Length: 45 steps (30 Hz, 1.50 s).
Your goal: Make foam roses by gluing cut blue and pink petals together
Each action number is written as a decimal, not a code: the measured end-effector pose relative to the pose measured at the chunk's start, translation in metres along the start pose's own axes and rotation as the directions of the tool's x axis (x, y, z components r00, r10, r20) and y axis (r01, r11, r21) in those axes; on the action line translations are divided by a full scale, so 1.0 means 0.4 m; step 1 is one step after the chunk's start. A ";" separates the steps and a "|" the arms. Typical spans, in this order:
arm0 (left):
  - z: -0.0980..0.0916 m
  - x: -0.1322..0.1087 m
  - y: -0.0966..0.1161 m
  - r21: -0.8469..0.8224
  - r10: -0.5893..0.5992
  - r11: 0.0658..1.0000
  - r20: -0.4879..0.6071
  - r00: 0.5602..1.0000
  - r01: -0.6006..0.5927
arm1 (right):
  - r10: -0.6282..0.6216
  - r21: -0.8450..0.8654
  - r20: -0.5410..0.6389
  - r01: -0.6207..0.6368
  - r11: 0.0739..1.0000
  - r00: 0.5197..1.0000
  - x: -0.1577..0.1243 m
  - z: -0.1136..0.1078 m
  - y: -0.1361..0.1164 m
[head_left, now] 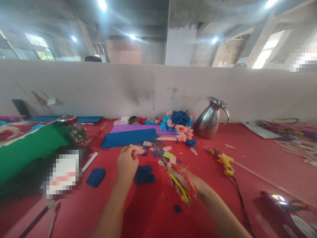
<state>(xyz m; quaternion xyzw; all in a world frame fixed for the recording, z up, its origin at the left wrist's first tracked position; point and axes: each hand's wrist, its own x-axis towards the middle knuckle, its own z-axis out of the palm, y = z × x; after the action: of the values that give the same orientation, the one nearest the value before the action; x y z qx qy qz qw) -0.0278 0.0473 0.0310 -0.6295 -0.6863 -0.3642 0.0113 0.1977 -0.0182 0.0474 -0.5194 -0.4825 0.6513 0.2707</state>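
Observation:
My right hand (pixel 182 180) grips a pair of scissors (pixel 173 172) with red and yellow handles, blades pointing up and left toward my other hand. My left hand (pixel 127 164) is closed in a pinch on a small pink paper piece (pixel 138 149) just above the red table (pixel 153 211). Dark blue paper scraps (pixel 144 174) lie between my hands, and pink, green and blue scraps (pixel 168 155) lie beyond the blades.
A blue paper sheet (pixel 128 138) on a purple one, a cluster of pink and blue paper flowers (pixel 179 124), a steel jug (pixel 209 119), a yellow glue gun (pixel 224 161) with cord, a green sheet (pixel 27 148), pliers (pixel 49 211) and a white partition (pixel 158 89) surround me.

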 end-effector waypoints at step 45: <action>0.020 -0.059 0.095 0.165 0.313 0.922 0.215 0.925 -0.350 | -0.026 -0.093 -0.093 0.017 0.996 0.995 0.006 0.019 -0.011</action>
<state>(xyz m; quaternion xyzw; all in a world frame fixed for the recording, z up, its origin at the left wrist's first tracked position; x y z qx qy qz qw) 0.0138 0.0291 0.0326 -0.7634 -0.6006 -0.2264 0.0725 0.1893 -0.0171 0.0505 -0.5563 -0.5041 0.6002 0.2759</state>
